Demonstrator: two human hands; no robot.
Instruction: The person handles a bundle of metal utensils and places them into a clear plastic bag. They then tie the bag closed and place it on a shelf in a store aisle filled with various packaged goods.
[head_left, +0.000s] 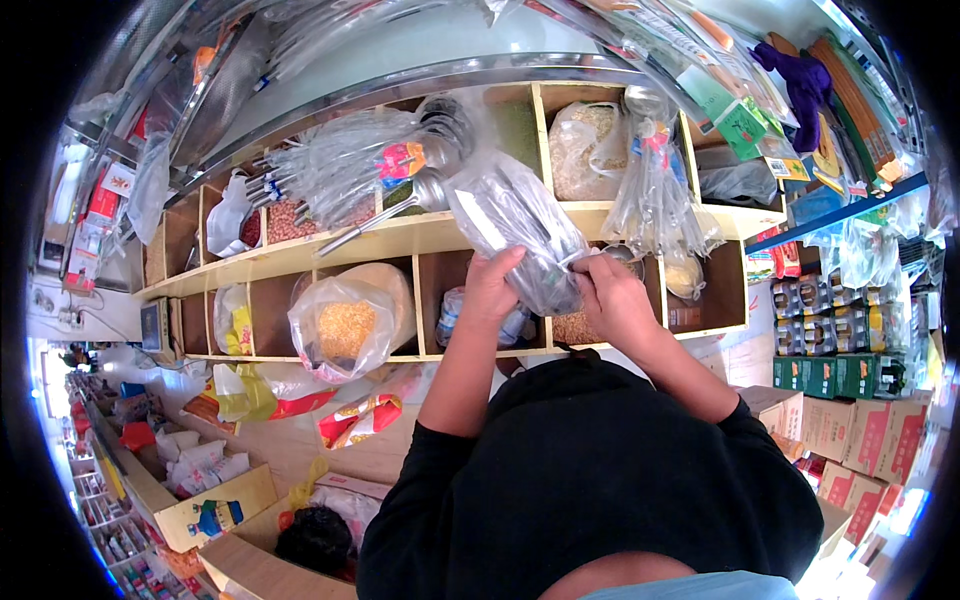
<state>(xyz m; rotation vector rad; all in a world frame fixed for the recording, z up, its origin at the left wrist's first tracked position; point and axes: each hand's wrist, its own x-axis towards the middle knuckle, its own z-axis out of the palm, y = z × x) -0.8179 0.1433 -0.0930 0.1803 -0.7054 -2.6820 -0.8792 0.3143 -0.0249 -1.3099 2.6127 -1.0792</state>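
A long clear plastic bag (517, 217) is between my hands, over the wooden bins; what it contains is hard to make out. My left hand (495, 281) grips its left side, thumb on top. My right hand (611, 289) pinches the gathered plastic at its right edge. Left of the bag lies a bundle of plastic-wrapped metal ladles (442, 139) with a bright label, across the upper bins. One ladle handle (367, 225) slants over the middle ledge. To the right hangs another plastic-wrapped bundle of metal utensils (656, 165).
The two-tier wooden bin shelf (442, 232) holds grains and beans, including peanuts (289, 219). An open bag of yellow grain (345, 326) bulges from the lower row. Packaged goods hang overhead. Cartons (862, 435) are stacked at right, and an open cardboard box (270, 562) stands at lower left.
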